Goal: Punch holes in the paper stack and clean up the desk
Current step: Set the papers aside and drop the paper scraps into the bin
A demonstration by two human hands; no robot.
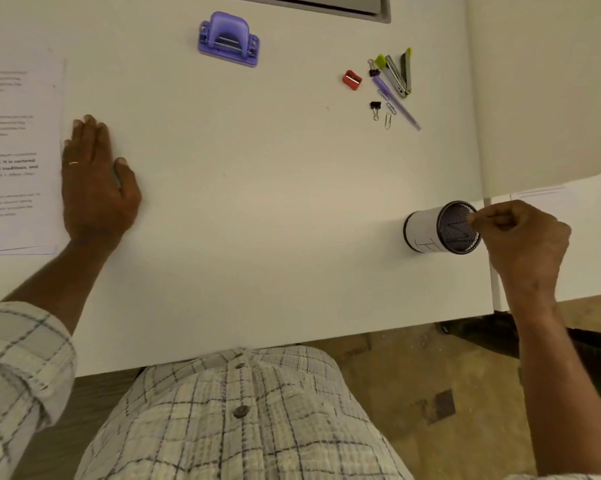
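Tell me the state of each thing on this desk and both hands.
Paper stack, lying flat at far left.
Hole punch, unheld, no paper in it.
Stapler, swung open.
Pen cup, upright.
Left hand, flat on desk beside the stack.
Right hand, pinched at cup rim; contents unclear.

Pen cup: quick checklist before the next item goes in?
1. Mesh pen cup stands on the desk, mouth up: ok.
2. Right hand, fingers pinched at the cup's rim; holding anything: cannot tell.
3. Left hand flat on the desk beside the paper stack, free: ok.
4. Stapler, purple pen, red sharpener, binder clips, paper clips put away: not ok.
5. Hole punch put away: not ok.
6. Stack punched: cannot tell.
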